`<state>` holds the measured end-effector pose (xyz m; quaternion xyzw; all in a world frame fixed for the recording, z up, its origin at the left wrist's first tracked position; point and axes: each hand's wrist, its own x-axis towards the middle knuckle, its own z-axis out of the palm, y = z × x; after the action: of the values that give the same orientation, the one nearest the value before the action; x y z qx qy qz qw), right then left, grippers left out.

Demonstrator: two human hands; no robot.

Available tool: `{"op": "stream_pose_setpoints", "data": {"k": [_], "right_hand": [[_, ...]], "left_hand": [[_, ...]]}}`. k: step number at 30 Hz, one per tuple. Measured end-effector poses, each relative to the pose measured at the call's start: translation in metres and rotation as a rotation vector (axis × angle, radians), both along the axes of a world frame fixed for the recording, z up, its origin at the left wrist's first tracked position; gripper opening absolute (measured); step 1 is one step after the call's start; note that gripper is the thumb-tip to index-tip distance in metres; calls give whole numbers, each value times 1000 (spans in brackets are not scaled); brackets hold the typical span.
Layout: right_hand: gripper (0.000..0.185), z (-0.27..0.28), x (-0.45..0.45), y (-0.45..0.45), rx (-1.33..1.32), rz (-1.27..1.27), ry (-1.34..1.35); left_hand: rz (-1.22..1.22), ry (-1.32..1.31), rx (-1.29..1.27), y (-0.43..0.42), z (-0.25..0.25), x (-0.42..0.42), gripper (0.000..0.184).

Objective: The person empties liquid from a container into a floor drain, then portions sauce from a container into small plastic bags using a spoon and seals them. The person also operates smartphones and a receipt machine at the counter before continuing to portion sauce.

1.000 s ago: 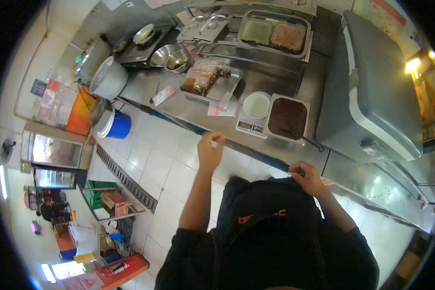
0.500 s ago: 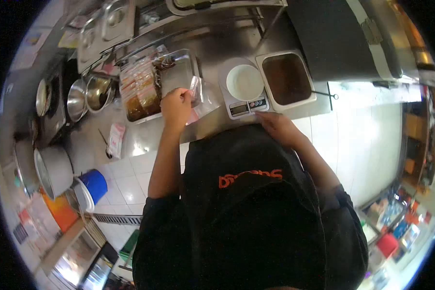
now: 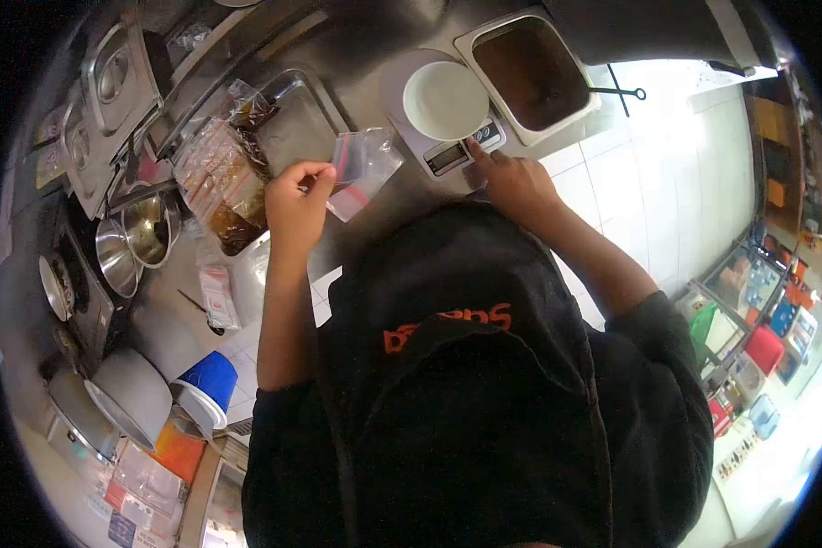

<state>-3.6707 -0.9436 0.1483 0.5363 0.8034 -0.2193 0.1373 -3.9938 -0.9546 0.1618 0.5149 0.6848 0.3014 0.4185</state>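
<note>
My left hand is closed in a pinch, with thumb and forefinger at the edge of a clear plastic bag. Beneath the bag lies a pink-striped packet. My right hand has its index finger stretched onto the front panel of a white kitchen scale, and it holds nothing. A white bowl rests on the scale. Right beside it is a steel container of dark brown sauce with a long handle sticking out. Filled clear bags lie in the metal tray.
Two steel bowls, a stove and large pots stand at the left. A blue bucket is below the counter edge. A pink-and-white packet lies near that edge. Lidded steel pans are upper left.
The view has turned down and closer to the counter. My left hand has gone from above the floor to the clear bag. My right hand has moved from the counter edge onto the scale.
</note>
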Motion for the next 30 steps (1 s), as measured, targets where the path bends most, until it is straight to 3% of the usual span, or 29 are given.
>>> {"op": "stream_pose_setpoints", "data": {"k": [5, 11, 13, 17, 20, 21, 24, 25, 27, 30], "right_hand": [[58, 7, 9, -18, -77, -105, 83], [62, -9, 24, -34, -36, -150, 229], [59, -9, 26, -29, -82, -77, 226], [51, 10, 36, -14, -208, 64, 314], [52, -6, 58, -15, -28, 165, 553], [47, 5, 60, -12, -108, 128, 604], [36, 54, 62, 1, -267, 51, 789], [34, 66, 57, 5, -270, 46, 872], [26, 70, 40, 6, -253, -29, 1144], [28, 66, 10, 6, -406, -120, 1466]], "left_hand": [[68, -213, 18, -11, -8, -6, 14], [95, -274, -23, -35, -4, 5, 8], [111, -257, -53, -41, -3, 13, 8], [220, -462, 12, -42, -1, 42, 9], [375, -666, -34, -43, 2, 55, 9], [381, -668, -116, -45, -6, 48, 9], [378, -687, 26, -50, 17, 76, 8], [326, -657, 178, -49, 36, 99, 7], [275, -618, 282, -49, 47, 132, 6], [206, -493, 394, -49, 57, 172, 7]]}}
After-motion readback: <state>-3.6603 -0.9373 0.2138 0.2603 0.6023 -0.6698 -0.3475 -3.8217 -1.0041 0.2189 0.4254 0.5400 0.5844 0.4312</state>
